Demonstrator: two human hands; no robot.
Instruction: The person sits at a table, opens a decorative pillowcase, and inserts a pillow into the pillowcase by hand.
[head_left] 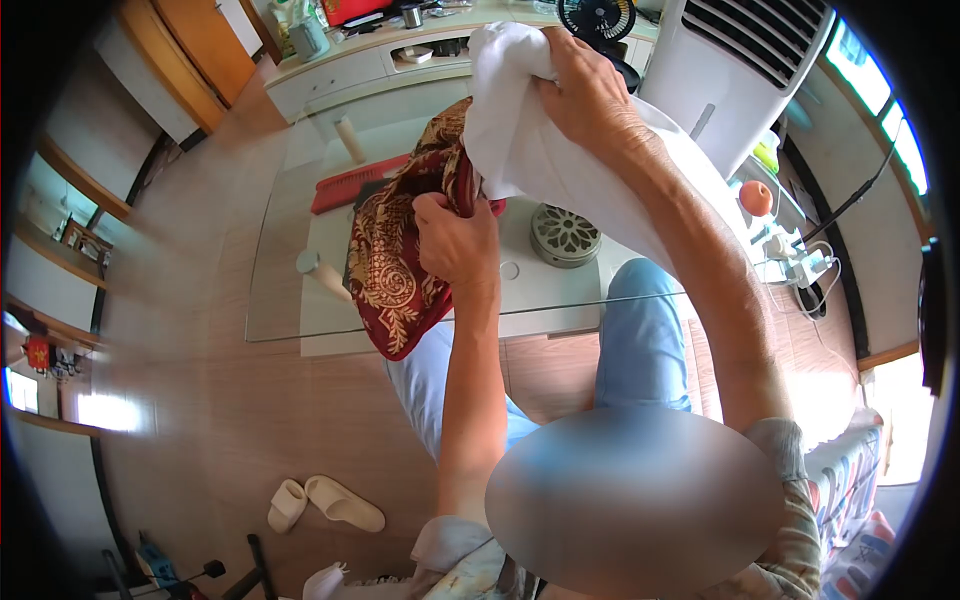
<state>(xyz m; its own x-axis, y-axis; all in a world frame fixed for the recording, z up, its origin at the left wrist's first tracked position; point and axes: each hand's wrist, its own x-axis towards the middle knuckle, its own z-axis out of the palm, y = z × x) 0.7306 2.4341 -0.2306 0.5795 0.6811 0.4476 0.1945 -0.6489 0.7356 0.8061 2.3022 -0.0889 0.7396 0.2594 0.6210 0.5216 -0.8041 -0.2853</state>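
My left hand [458, 237] is closed around the edge of a red and gold patterned cushion cover [390, 270], which hangs in folds over the glass table. Higher up and to the right, my right hand [590, 95] grips a bunched end of a white cushion insert [555, 150]. Soft and smooth, the insert stretches down behind my right forearm. Its left edge meets the cover's opening close to my left hand; how far it reaches inside is hidden. The fingertips of both hands are partly covered by fabric.
Beneath the cloth is a glass table [285, 290] with a red comb-like object [360, 180] and a round patterned tin [565, 236]. A white air cooler [735, 80] stands at the right. Beige slippers [340, 503] lie on the floor. Cables and plugs [805, 265] are on the right.
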